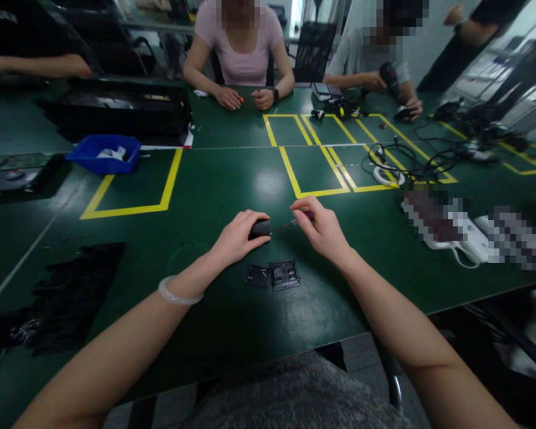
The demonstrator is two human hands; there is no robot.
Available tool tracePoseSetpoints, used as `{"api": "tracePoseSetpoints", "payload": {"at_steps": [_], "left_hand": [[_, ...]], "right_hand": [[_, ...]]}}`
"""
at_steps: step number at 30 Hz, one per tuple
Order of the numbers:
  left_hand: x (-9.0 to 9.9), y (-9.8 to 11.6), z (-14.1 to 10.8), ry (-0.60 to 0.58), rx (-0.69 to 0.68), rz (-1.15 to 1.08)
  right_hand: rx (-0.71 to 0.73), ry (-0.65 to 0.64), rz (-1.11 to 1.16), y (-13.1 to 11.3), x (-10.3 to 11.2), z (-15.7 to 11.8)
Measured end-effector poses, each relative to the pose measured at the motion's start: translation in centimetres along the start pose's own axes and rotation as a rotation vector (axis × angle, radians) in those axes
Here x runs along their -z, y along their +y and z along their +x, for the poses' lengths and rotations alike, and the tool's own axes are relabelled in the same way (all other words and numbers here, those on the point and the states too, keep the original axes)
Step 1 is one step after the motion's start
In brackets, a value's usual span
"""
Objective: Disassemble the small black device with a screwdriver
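A small black device (261, 228) lies in the grip of my left hand (239, 237), near the middle of the green table (223, 185). My right hand (320, 228) is closed around the dark handle of a thin screwdriver (286, 226). The shaft points left, and its tip is at or very near the device's right end; whether they touch is too small to tell. Just in front of my hands, two flat black plastic parts lie side by side, a plain plate (256, 275) and a framed piece (284, 274). A pale bangle circles my left wrist.
A blue tray (105, 154) stands at the left behind yellow tape outlines. Black parts (78, 292) lie at the near left. Cables (411, 158) and a white power strip (471, 238) are on the right. People sit across the table.
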State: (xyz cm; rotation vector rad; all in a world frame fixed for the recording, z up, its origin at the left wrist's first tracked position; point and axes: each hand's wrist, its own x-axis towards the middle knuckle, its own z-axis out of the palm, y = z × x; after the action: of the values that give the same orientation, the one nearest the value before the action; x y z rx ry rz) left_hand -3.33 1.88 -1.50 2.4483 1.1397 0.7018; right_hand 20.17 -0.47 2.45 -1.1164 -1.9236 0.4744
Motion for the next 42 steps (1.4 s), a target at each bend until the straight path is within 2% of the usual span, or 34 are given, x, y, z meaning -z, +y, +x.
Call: {"api": "tracePoseSetpoints", "payload": {"at_steps": [42], "left_hand": [[0.06, 0.02, 0.0, -0.009, 0.007, -0.003]], "right_hand": [[-0.006, -0.017, -0.032, -0.36, 0.12, 0.08]]}}
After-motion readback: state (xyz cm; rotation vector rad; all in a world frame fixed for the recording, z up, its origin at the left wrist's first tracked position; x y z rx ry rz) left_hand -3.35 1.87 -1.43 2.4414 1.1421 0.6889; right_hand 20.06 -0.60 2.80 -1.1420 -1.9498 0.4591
